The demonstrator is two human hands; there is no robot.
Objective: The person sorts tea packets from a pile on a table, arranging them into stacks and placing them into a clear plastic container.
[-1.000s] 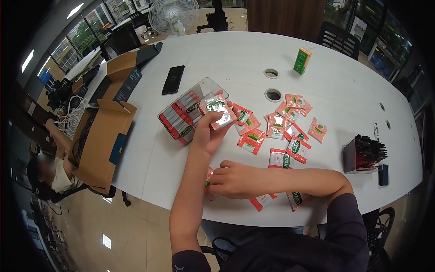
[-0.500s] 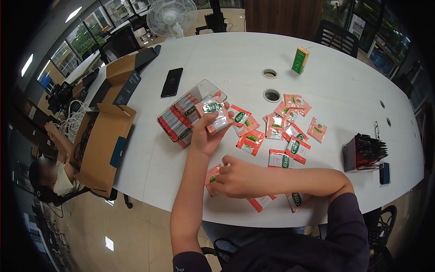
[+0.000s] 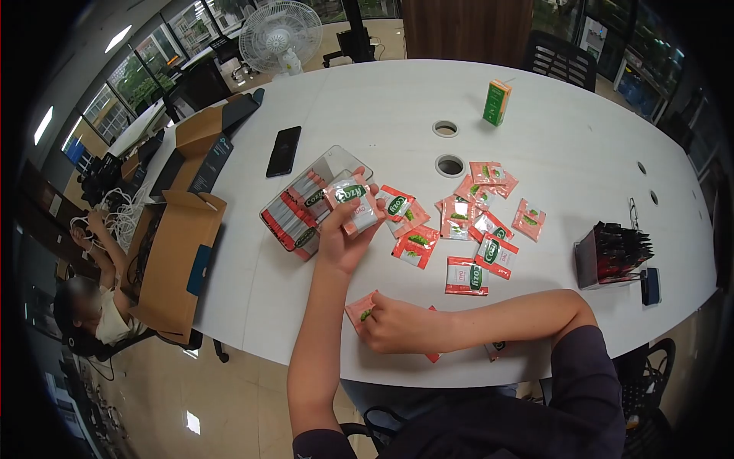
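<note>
Beside the part-filled box (image 3: 336,161), packets (image 3: 497,255) lie loose; the left hand (image 3: 340,246) clasps several, the curled right hand (image 3: 397,326) touches one, hold unclear.

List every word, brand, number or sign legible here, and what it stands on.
"Cozy": top sachet in the left hand
"Cozy": several loose sachets on the table
"Cozy": packed sachets in the clear box
Too small or blurred: the sachets' smaller print, and markings on the drink carton and cardboard box.
</note>
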